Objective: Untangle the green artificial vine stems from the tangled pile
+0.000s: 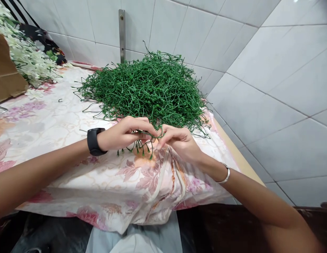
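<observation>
A big heap of thin green artificial stems (147, 88) lies on the floral cloth (73, 172). In front of it my two hands meet. My left hand (130, 131), with a black watch on its wrist, is closed on a few green stems (143, 149) whose budded ends hang below the fingers. Fingertips of my right hand (179, 140) pinch the other part of the same stems, close against the left fingertips. A silver bracelet circles the right wrist. How the stems cross between the fingers is partly hidden.
White artificial flowers (34, 63) and a piece of brown cardboard (7, 70) stand at the far left. A tiled wall (279, 88) borders the table behind and on the right. A metal strip (122, 33) is fixed to the back wall.
</observation>
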A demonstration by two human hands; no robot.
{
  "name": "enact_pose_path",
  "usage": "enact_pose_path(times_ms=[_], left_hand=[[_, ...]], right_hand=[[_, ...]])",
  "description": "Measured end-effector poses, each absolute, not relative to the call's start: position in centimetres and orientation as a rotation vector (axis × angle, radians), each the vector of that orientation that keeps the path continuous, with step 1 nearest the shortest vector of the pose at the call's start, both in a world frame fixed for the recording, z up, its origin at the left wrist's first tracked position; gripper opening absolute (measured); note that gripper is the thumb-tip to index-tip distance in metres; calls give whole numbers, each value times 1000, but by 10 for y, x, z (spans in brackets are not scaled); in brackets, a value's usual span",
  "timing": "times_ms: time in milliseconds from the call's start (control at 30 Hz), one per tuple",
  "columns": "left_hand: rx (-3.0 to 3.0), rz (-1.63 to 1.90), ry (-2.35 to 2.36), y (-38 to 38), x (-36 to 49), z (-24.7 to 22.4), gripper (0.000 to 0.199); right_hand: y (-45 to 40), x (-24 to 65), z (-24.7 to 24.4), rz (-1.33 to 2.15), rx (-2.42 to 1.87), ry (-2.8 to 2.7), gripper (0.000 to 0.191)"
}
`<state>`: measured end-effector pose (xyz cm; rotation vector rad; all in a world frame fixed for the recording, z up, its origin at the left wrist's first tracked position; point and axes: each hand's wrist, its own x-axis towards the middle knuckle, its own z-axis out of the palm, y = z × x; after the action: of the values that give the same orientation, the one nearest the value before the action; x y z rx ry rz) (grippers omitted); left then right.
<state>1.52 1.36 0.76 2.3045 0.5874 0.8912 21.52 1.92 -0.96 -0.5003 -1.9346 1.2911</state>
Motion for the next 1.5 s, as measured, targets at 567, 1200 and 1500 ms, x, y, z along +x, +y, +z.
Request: enact_pose_path(times_ms=[567, 1200, 1500], left_hand=[[1550, 1298, 780, 22, 13, 10, 19], [2199, 1285, 918, 16, 18, 5, 11], [1742, 1274, 948, 15, 19, 4, 10]], right_hand=[[62, 233, -11, 387, -1009, -1747, 18], [30, 219, -9, 717, -672, -1970, 7], [23, 218, -1, 363, -758, -2017, 8]])
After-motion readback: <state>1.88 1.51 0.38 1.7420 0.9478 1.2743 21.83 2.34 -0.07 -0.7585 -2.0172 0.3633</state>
